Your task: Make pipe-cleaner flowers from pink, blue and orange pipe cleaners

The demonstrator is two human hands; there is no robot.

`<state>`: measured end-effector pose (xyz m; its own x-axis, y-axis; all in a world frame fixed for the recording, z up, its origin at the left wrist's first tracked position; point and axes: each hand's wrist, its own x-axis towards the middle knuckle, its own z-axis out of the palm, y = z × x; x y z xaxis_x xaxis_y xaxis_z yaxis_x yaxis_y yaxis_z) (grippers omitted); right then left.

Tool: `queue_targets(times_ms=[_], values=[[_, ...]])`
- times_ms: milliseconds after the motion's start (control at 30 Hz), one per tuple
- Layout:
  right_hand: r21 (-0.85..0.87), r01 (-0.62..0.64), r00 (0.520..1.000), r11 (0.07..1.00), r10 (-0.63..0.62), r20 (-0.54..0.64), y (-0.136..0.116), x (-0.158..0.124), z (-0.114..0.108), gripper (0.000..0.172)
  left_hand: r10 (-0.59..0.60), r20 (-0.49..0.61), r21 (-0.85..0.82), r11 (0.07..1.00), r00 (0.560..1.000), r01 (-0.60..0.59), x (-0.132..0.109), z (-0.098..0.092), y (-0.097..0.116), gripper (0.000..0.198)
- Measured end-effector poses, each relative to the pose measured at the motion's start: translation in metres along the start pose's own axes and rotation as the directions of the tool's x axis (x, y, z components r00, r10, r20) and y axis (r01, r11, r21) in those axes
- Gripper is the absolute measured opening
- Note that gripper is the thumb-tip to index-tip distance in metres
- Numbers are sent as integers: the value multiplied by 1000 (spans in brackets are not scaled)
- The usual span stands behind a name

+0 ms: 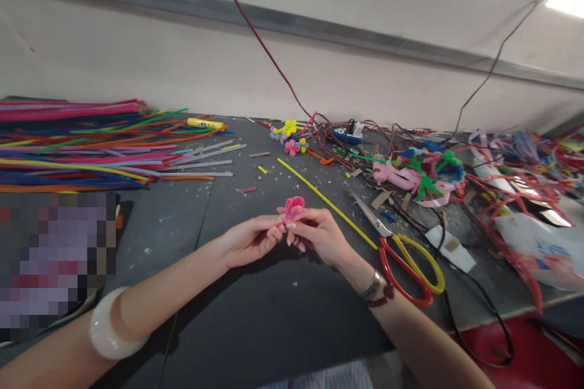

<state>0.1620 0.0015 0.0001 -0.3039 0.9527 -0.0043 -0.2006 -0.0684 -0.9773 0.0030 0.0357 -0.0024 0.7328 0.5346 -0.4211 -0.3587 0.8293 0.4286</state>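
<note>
A small pink pipe-cleaner flower [295,209] with looped petals is held up between my two hands over the dark table. My left hand [255,238] pinches it from the left, low under the petals. From the other side, my right hand [320,233] grips it with thumb and fingers closed; the fingertips of both hands nearly meet. The flower's base is hidden behind the fingers. Just beyond my right hand lies a straight yellow pipe cleaner [326,200]. Scissors [396,249] with one red and one yellow handle rest beside my right wrist, blades slightly apart.
Bundles of colourful pipe cleaners [91,152] lie at the left, with a yellow tube [204,124] by them. Finished small flowers [292,134] sit near the wall. Tangled cables [319,140], a blue glue gun-like tool [349,134], green-and-pink craft pieces [422,173] and plastic bags [542,243] crowd the right.
</note>
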Motion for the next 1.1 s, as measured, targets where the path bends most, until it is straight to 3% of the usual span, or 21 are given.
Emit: queue_targets(times_ms=[267,600,800,1100], values=[[-99,53,998,994,-57,-37,-2,-4,2,19,-29,24,38,999,999,28,0,2,-3,20],[-283,89,966,955,-152,-210,-7,-5,4,17,164,-44,220,964,985,-151,5,3,-4,8],[-457,89,954,885,-208,-218,-8,-6,-1,14,416,-9,507,785,909,-355,6,5,-7,19],[-490,22,954,872,-165,-251,0,-4,-6,15,506,37,650,642,862,-405,8,-1,-6,14]])
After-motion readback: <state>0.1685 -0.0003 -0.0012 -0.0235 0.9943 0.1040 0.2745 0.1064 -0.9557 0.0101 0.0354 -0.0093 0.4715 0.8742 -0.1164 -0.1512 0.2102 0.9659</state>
